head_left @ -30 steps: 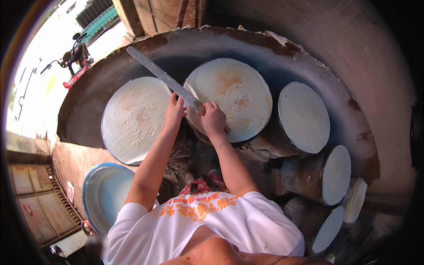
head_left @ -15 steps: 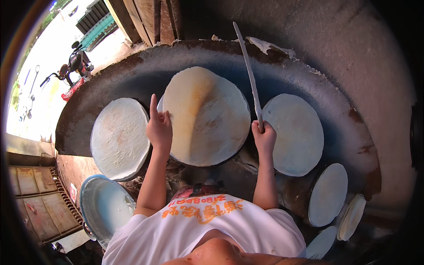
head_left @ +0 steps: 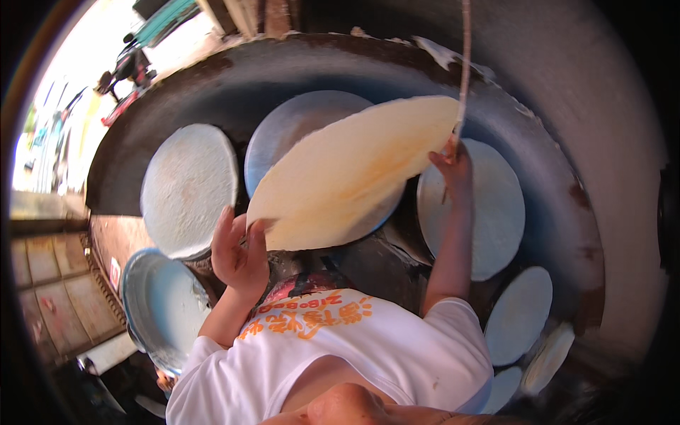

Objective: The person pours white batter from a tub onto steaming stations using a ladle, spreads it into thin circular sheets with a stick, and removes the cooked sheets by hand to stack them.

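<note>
The person in front of me has a big, thin pancake up in the air, tilted, over a round griddle, whose bare metal shows behind it. The left hand has thumb and fingers nearly closed on the pancake's lower left edge. The right hand, at its upper right end, has fingers wrapped around a long stick pointing away; I can't tell how firmly they grip the edge too. Paler rounds lie to either side, and a bucket of white batter stands lower left.
</note>
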The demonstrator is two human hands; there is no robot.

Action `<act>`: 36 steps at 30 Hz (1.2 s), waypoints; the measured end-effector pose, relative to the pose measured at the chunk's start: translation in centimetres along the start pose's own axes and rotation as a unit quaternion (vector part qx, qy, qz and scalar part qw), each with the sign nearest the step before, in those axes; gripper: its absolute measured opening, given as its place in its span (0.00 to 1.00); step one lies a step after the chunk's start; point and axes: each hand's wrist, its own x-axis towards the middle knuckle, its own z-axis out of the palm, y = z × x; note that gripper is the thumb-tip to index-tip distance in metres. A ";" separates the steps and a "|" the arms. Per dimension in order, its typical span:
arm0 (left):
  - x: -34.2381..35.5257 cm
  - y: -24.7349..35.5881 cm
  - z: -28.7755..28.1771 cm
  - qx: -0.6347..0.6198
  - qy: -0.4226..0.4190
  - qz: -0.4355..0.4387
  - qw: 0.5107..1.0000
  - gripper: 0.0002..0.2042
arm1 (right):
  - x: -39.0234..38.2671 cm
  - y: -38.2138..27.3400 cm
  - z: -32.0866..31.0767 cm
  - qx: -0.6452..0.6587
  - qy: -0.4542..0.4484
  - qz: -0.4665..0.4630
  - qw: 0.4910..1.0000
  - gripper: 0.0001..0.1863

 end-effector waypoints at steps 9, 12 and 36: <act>11.0 -9.3 -22.0 0.093 0.114 -0.245 0.958 0.20 | 0.3 -13.3 23.2 0.024 -0.276 -0.027 0.960 0.13; 12.2 -19.6 -32.5 0.041 0.095 -0.372 0.923 0.10 | 1.1 -10.4 36.7 -0.049 -0.294 -0.129 0.946 0.10; 11.6 -37.5 -35.3 0.336 -0.003 -0.395 0.855 0.11 | 5.3 -2.5 53.1 -0.312 -0.360 -0.200 0.856 0.09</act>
